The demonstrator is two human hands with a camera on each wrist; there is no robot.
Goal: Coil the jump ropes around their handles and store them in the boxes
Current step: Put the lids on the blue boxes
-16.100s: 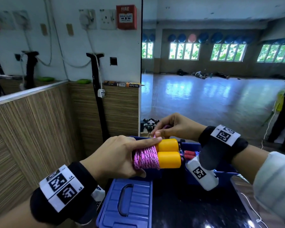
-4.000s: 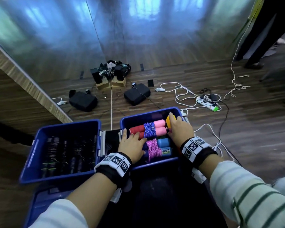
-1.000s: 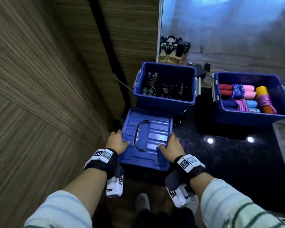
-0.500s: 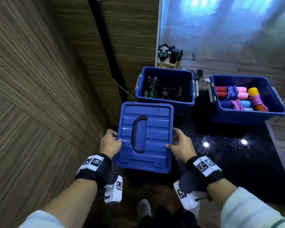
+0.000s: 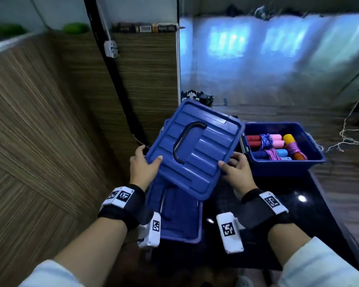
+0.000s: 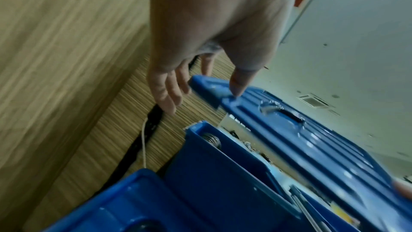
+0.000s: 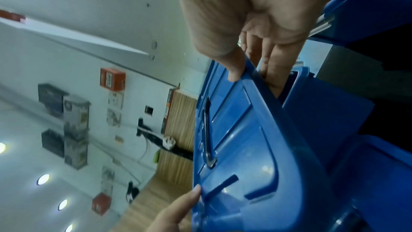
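The left hand [image 5: 143, 169] clamps one side edge of the blue lid [image 5: 193, 150], thumb on top; the right hand [image 5: 235, 170] clamps the opposite edge. Between both grips the lid tilts above the left box [image 6: 214, 161]. It looks light, rigid and smooth, so edge grips suit it.

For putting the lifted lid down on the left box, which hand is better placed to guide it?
The left hand, probably: it pinches the lid on the edge nearest the left box, which lies just below it. The right hand holds the opposite edge.
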